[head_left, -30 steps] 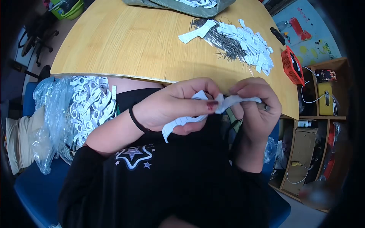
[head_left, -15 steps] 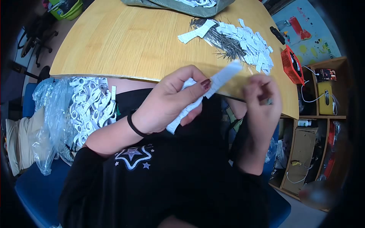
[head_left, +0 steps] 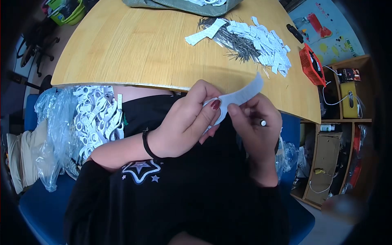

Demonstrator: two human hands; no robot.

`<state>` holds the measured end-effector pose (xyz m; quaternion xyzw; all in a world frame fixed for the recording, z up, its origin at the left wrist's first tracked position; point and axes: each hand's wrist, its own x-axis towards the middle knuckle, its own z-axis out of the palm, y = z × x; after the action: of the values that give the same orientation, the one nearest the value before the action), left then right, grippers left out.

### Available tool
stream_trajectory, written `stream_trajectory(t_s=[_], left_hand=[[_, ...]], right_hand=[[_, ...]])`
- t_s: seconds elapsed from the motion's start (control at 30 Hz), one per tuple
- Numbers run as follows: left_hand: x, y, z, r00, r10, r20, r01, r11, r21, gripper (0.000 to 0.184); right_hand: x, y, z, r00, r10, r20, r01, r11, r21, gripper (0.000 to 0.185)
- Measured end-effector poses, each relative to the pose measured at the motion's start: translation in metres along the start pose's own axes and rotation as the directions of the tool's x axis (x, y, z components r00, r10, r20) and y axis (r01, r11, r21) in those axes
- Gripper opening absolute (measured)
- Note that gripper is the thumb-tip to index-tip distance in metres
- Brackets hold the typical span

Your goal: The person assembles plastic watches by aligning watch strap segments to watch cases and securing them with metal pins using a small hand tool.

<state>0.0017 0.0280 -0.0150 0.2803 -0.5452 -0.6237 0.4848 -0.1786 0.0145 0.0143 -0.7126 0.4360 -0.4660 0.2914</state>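
My left hand [head_left: 188, 122], with a black band at its wrist, pinches a white fabric strip [head_left: 244, 92] between thumb and fingers. The strip's free end curves up and right over the table edge; its lower part is mostly hidden by the fingers. Touching the strip's lower edge is the thumb of my right hand [head_left: 259, 122]. A small white-ended rod [head_left: 263, 123] shows at the right fingers. On the table, thin dark metal pins [head_left: 241, 45] lie beside a pile of short white strips [head_left: 267, 45]. One white piece [head_left: 206, 33] lies left of the pins.
White looped strips [head_left: 98, 116] lie heaped at the left by a clear plastic bag [head_left: 59, 136]. A grey-green bag [head_left: 171, 4] stands at the table's far edge. The wooden table [head_left: 122, 45] has a red basket [head_left: 311, 65] at its right, near a shelf [head_left: 347, 125].
My right hand has come back from apart to the strip and touches it. The strip's free end now curves more steeply upward. The view has shifted slightly.
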Motion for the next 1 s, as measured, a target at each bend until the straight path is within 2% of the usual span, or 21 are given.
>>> stream_trajectory(t_s=[0.03, 0.17, 0.23, 0.27, 0.3, 0.4, 0.43, 0.53, 0.63, 0.73, 0.83, 0.93, 1.0], left_hand=[[0.0, 0.002, 0.0, 1.0, 0.002, 0.004, -0.003, 0.999, 0.036, 0.017], [0.001, 0.005, -0.004, 0.995, -0.045, 0.094, 0.035, 0.994, 0.101, 0.015], [0.001, 0.007, -0.004, 0.992, -0.099, 0.084, 0.098, 0.995, 0.016, 0.015], [0.001, 0.007, -0.004, 0.989, -0.125, 0.079, 0.127, 0.991, -0.027, 0.014], [0.002, 0.005, -0.003, 0.996, -0.067, 0.054, 0.072, 0.992, -0.108, 0.014], [0.002, 0.005, -0.004, 0.996, -0.079, 0.049, 0.089, 0.965, -0.248, 0.014], [0.003, 0.004, -0.004, 0.997, -0.07, 0.045, 0.08, 0.956, -0.283, 0.014], [0.003, -0.001, -0.004, 0.997, -0.072, 0.022, 0.075, 0.918, -0.389, 0.015], [0.006, -0.003, -0.004, 0.996, -0.089, 0.011, 0.084, 0.886, -0.456, 0.017], [0.005, -0.002, -0.003, 0.994, -0.105, 0.009, 0.097, 0.877, -0.471, 0.018], [0.006, 0.001, -0.004, 0.993, -0.121, -0.006, 0.103, 0.864, -0.493, 0.02], [0.006, 0.005, -0.002, 0.987, -0.16, -0.017, 0.124, 0.821, -0.557, 0.022], [0.007, 0.004, -0.005, 0.984, -0.173, 0.034, 0.156, 0.766, -0.624, 0.023]], right_hand=[[0.002, -0.001, -0.003, 0.996, -0.087, 0.028, 0.089, 0.992, -0.094, 0.018], [0.011, -0.012, -0.022, 0.974, -0.015, 0.226, 0.045, 0.991, -0.127, 0.016], [0.024, -0.004, -0.043, 0.928, 0.009, 0.373, 0.053, 0.987, -0.154, 0.017], [0.034, 0.003, -0.049, 0.963, 0.004, 0.27, 0.083, 0.948, -0.309, 0.019], [0.043, 0.012, -0.052, 0.986, -0.018, 0.165, 0.092, 0.885, -0.457, 0.022], [0.055, 0.036, -0.055, 0.99, -0.09, 0.106, 0.139, 0.667, -0.732, 0.026], [0.052, 0.04, -0.053, 0.994, -0.027, 0.102, 0.092, 0.695, -0.713, 0.029], [0.039, 0.028, -0.051, 0.985, -0.036, 0.166, 0.149, 0.654, -0.741, 0.03], [0.035, 0.016, -0.052, 0.989, 0.001, 0.145, 0.099, 0.727, -0.68, 0.031], [0.047, 0.026, -0.051, 0.993, -0.068, 0.091, 0.113, 0.695, -0.711, 0.034], [0.05, 0.032, -0.053, 0.989, -0.016, 0.148, 0.117, 0.703, -0.702, 0.037], [0.038, 0.018, -0.048, 0.973, -0.037, 0.228, 0.184, 0.719, -0.67, 0.035], [0.026, 0.007, -0.04, 0.968, -0.077, 0.237, 0.216, 0.735, -0.642, 0.03]])
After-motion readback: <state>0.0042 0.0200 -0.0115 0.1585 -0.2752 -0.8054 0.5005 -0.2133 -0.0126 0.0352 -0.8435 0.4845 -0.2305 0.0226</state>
